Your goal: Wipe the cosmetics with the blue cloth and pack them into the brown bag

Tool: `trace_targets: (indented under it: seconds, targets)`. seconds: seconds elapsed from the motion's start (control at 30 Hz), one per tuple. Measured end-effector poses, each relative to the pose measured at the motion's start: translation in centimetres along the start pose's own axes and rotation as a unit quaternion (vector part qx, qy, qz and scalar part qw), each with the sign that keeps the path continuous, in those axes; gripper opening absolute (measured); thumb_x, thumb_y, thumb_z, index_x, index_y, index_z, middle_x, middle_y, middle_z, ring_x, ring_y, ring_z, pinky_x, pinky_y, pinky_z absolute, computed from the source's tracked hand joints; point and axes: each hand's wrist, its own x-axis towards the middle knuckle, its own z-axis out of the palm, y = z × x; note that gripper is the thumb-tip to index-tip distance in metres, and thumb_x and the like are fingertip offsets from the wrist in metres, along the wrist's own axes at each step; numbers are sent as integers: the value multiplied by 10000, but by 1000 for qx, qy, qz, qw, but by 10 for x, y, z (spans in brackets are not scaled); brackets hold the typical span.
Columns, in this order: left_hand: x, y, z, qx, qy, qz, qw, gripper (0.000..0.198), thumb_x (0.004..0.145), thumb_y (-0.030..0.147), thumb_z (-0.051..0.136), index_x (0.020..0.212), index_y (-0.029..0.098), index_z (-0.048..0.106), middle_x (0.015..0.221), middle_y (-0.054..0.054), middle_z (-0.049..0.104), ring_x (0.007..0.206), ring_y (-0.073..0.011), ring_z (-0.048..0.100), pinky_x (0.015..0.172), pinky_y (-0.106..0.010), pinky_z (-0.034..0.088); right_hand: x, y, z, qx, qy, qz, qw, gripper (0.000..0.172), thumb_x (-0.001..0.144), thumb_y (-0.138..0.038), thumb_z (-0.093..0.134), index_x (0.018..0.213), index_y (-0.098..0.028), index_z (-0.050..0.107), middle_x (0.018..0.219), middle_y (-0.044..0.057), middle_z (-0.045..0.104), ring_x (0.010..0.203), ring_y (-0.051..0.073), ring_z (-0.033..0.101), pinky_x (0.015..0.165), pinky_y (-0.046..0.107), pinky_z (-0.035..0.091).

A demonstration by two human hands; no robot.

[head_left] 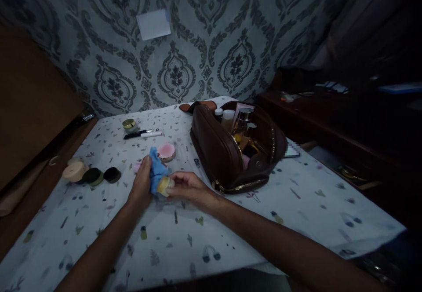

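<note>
My left hand [141, 182] grips a crumpled blue cloth [157, 169], its fingers mostly hidden behind the cloth. Pinched in my right hand [187, 187] is a small jar [163, 186] with a yellowish look, held against the lower part of the cloth. Just behind the cloth a round pink compact [166, 151] lies on the table. Something pink shows beside my left fingers, too little of it to name. To the right of my hands stands an unzipped brown cosmetic bag [216, 144] with bottles and tubes inside.
A patterned white tablecloth [184, 248] covers the table. Toward the back left are a gold-lidded jar [129, 125], a black pen-like stick [136, 134] and a white one [151, 134]. Several small round containers, including a dark one [112, 175], sit at the left edge, beside a brown panel [36, 103].
</note>
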Motion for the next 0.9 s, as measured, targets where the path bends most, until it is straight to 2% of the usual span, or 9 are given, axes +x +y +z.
trace_targets:
  seconds: [0.13,0.23,0.3,0.4,0.47,0.53,0.63,0.77,0.9]
  targets:
    - [-2,5,2,-58,-88,-49,993,417,721,455,746,1015,181,632,832,-9,653,739,-158,612,678,-253,494,3,-2,-2,39,65,-67,995,394,592,-361,894,865,-151,704,820,-5,710,731,100,645,737,222,498]
    - [-3,7,-1,-31,-151,-57,986,475,642,320,793,1071,192,633,934,-24,675,806,-173,625,716,-258,496,5,-4,-5,61,83,-87,991,363,622,-364,879,858,-155,700,815,-1,707,722,105,649,752,237,504]
    - [-3,8,-3,19,-138,-24,990,494,680,340,778,1126,198,620,988,-32,673,847,-181,624,737,-262,494,6,-3,-7,65,90,-87,990,371,614,-369,881,848,-156,686,804,-3,705,715,109,654,740,240,503]
    - [-7,10,-5,157,-78,88,980,398,837,425,653,1166,207,601,985,-28,659,865,-182,613,770,-279,490,6,1,-8,54,104,-78,990,387,597,-391,881,818,-162,659,762,-12,700,674,108,648,699,240,489]
    - [-11,11,-5,263,-93,196,940,351,913,427,548,1185,212,607,1038,-48,654,952,-206,611,856,-322,488,6,2,-7,36,107,-69,991,398,587,-407,877,800,-156,654,724,-14,696,647,106,637,690,241,480]
    - [-15,10,-7,339,-159,301,877,324,944,388,489,1177,214,631,1134,-78,640,1063,-231,595,935,-358,472,5,2,-6,23,93,-52,994,424,546,-404,888,799,-143,669,685,-19,684,625,106,627,678,241,472]
    - [-19,5,-12,387,-217,390,807,285,969,290,429,1126,214,654,1108,-88,632,1011,-209,613,854,-315,501,3,3,-2,43,49,-15,998,489,461,-402,911,794,-126,682,649,-29,665,595,110,623,657,244,466]
    - [-19,-4,-21,426,-185,451,762,288,980,242,372,996,190,655,925,-74,627,822,-181,612,707,-271,493,-1,3,2,50,15,40,998,568,398,-449,929,771,-122,653,638,-27,663,590,115,635,690,257,479]
    - [-12,-16,-31,455,-145,465,746,280,980,287,384,959,186,645,844,-62,657,759,-184,630,680,-277,498,-6,0,5,29,12,55,998,555,363,-456,934,703,-118,653,633,-29,656,607,96,608,714,246,477]
